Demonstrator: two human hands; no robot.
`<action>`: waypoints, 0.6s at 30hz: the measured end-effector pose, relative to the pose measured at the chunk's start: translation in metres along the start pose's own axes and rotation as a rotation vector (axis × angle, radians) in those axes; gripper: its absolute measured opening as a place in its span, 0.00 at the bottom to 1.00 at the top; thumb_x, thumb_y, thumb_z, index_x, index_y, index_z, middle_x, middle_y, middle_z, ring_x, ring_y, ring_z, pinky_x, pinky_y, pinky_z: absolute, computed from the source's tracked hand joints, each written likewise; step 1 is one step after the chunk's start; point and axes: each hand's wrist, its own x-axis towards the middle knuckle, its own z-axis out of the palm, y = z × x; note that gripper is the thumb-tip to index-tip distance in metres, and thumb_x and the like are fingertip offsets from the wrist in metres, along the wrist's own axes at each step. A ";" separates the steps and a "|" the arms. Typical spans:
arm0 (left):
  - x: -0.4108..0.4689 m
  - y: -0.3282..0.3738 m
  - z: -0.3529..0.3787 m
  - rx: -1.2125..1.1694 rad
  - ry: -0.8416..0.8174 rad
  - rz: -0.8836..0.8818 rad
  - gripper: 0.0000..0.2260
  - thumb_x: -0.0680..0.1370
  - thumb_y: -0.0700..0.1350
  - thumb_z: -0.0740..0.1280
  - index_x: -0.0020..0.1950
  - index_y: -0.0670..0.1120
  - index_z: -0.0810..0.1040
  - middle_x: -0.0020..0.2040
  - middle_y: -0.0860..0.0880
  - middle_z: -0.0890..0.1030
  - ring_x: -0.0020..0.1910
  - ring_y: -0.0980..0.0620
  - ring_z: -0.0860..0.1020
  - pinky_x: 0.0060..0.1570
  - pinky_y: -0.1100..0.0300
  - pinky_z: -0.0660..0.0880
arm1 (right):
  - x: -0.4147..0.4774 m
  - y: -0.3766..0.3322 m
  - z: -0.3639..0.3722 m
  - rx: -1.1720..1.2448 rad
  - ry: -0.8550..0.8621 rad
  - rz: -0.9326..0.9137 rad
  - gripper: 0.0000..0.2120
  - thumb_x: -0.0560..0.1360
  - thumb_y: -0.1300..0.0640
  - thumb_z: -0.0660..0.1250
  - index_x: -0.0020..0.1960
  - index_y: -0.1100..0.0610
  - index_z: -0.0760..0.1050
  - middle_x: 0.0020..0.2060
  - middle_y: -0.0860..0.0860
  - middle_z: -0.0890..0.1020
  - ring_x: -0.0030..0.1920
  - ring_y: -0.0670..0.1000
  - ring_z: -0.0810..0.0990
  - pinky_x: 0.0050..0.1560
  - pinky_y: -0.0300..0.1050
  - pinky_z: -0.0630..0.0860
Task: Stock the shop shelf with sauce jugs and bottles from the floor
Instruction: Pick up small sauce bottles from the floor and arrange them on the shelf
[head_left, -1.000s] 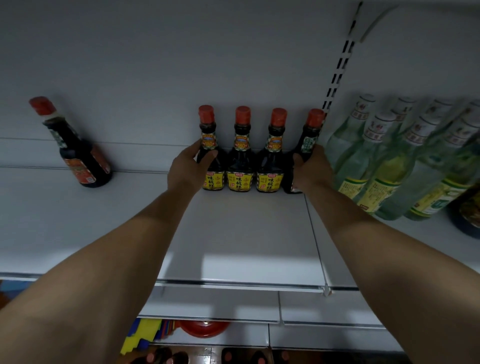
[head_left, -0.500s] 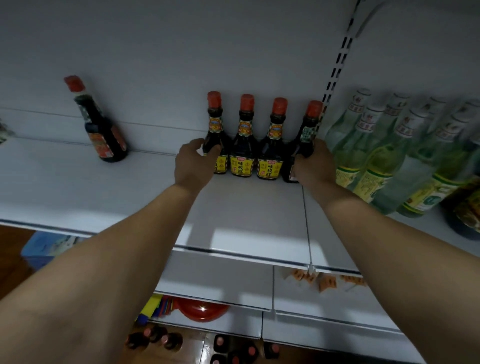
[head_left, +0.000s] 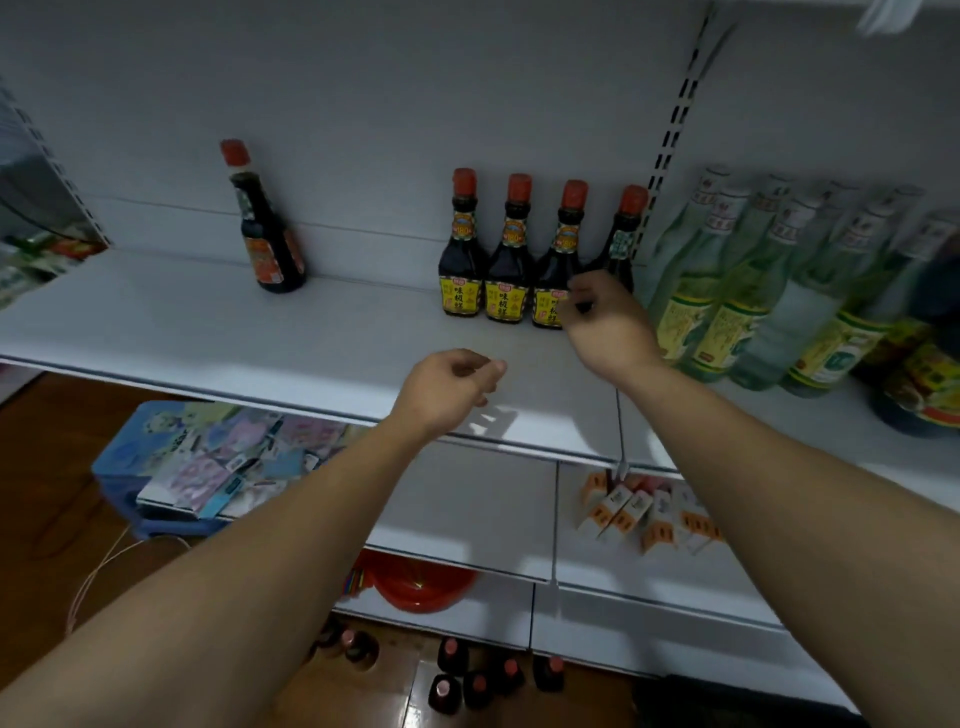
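Note:
Several dark sauce bottles with red caps and yellow labels stand in a row at the back of the white shelf. A lone dark bottle stands further left. My right hand hovers in front of the rightmost bottle, fingers loosely curled and holding nothing. My left hand is over the shelf's front part, away from the row, fingers curled and empty. More red-capped bottles stand on the wooden floor below.
Pale green glass bottles fill the shelf to the right, with dark jugs beyond. Small boxes lie on the lower shelf. A blue crate of packets and a red bowl sit lower left.
Both hands have let go of the bottle row and drawn back toward me; the left hand moved farther. The view has tilted down, showing floor bottles.

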 end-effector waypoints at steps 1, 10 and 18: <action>-0.010 -0.005 -0.001 -0.008 -0.015 0.002 0.07 0.75 0.57 0.68 0.45 0.55 0.81 0.42 0.55 0.85 0.36 0.59 0.82 0.37 0.62 0.74 | -0.009 -0.003 0.003 -0.010 0.008 -0.004 0.15 0.77 0.51 0.63 0.62 0.54 0.73 0.56 0.51 0.79 0.54 0.55 0.77 0.49 0.44 0.72; -0.081 -0.107 0.014 0.150 -0.275 -0.160 0.16 0.71 0.65 0.67 0.46 0.54 0.82 0.45 0.54 0.83 0.44 0.53 0.81 0.47 0.58 0.75 | -0.109 0.000 0.057 0.006 -0.108 0.011 0.13 0.77 0.50 0.64 0.60 0.52 0.74 0.54 0.46 0.79 0.45 0.49 0.78 0.51 0.48 0.76; -0.130 -0.230 0.069 0.367 -0.410 -0.440 0.27 0.70 0.66 0.67 0.62 0.51 0.76 0.58 0.52 0.81 0.54 0.52 0.78 0.55 0.56 0.73 | -0.185 0.063 0.120 -0.016 -0.274 0.051 0.15 0.77 0.51 0.65 0.63 0.52 0.73 0.54 0.45 0.78 0.41 0.43 0.76 0.48 0.45 0.76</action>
